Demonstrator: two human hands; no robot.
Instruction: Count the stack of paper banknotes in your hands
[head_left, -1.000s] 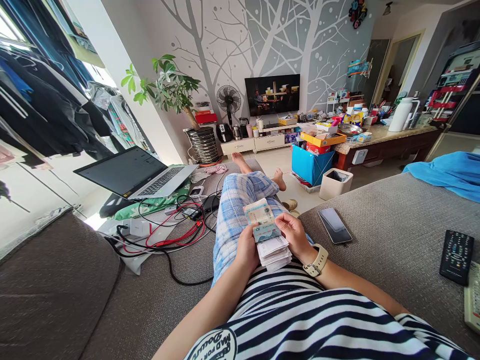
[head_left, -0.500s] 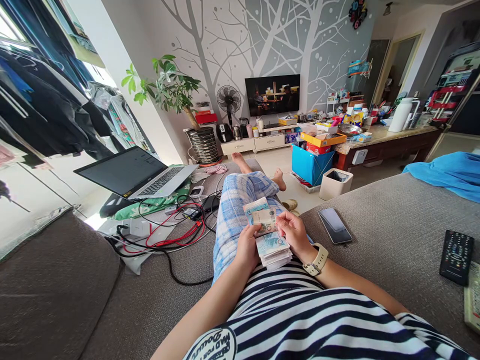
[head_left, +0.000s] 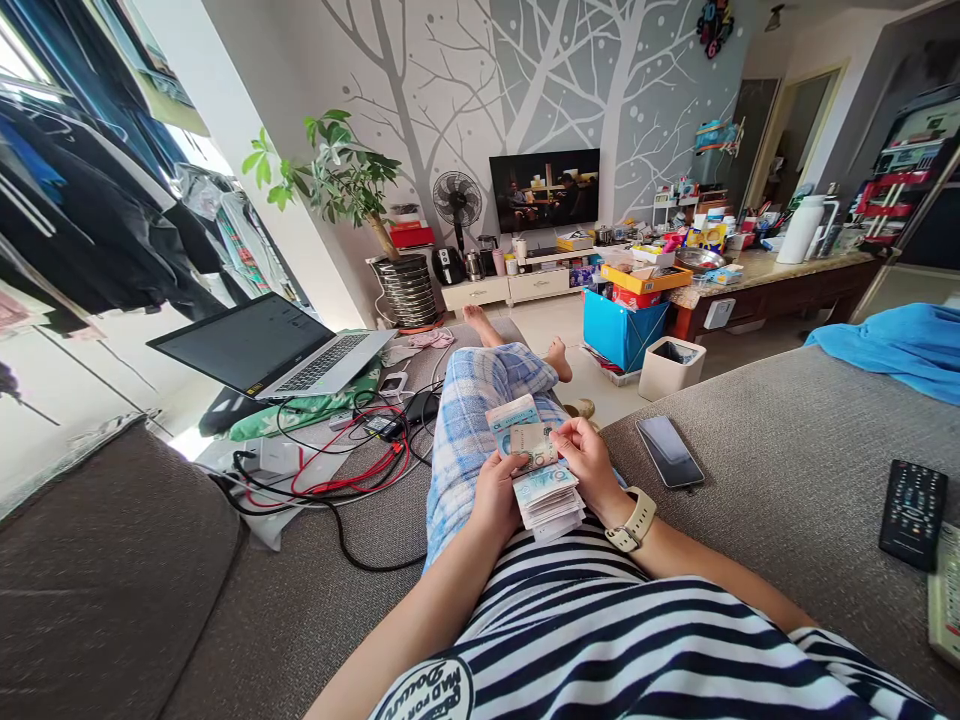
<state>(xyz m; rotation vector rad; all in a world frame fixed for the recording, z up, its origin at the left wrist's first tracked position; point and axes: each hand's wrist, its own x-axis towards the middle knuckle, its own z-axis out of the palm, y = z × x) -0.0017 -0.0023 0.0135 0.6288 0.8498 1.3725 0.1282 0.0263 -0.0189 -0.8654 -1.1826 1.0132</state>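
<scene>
I sit on a grey sofa with a thick stack of banknotes held over my lap. My left hand grips the stack from the left, thumb pressed on top. My right hand, with a pale watch on its wrist, pinches the top note at its right edge. The upper notes stand bent upward, the lower ones lie fanned towards me. My legs in blue checked trousers stretch out ahead.
A black phone lies on the sofa right of my hands, a remote control farther right. To the left are an open laptop and tangled red and black cables. Beyond my feet stand a television, a blue box and a white bin.
My right hand has flipped notes from the raised part of the stack down onto the lower pile. Both hands stay over my lap.
</scene>
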